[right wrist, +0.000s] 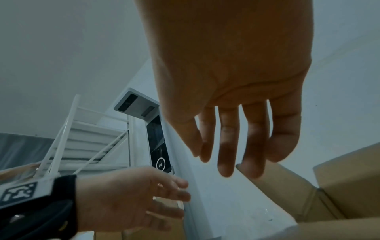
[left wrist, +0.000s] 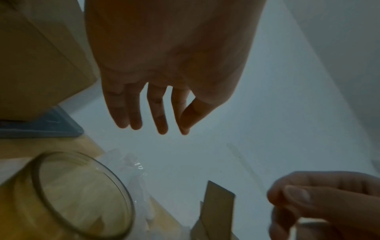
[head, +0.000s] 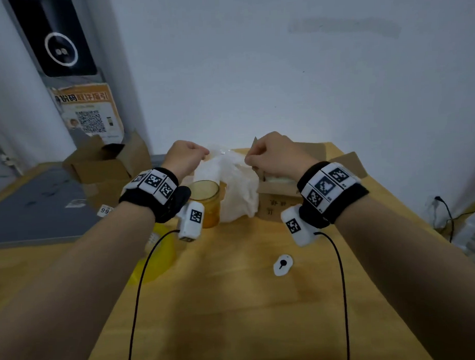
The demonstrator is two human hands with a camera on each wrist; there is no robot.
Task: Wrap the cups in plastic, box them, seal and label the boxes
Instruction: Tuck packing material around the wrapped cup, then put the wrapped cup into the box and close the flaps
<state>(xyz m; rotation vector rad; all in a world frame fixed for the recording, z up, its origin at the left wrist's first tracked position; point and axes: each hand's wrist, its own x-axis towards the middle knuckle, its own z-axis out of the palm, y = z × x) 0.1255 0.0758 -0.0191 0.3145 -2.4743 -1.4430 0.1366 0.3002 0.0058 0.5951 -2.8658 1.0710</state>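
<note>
Here, at 9 o'clock of the wooden table (head: 235, 301), two open cardboard boxes (head: 106, 163) sit on a grey surface, with a yellow tape roll (head: 163, 252) near the table's left edge. The left hand (head: 185, 154) is raised at 11 o'clock, thumb and forefinger pinching an edge of clear plastic wrap (head: 231, 177); its other fingers (left wrist: 158, 113) hang straight. One amber glass cup (head: 204, 199) stands upright just below that hand, touching the crumpled wrap on its right, partly hidden by the left wrist camera. The right hand (head: 273, 154) at 1 o'clock pinches the wrap's other edge, and its remaining fingers (right wrist: 228, 146) are extended. Behind it stands a third open box (head: 298, 183), blocked in part by the wrist. One small white sticker (head: 283, 264) lies at 5 o'clock.
</note>
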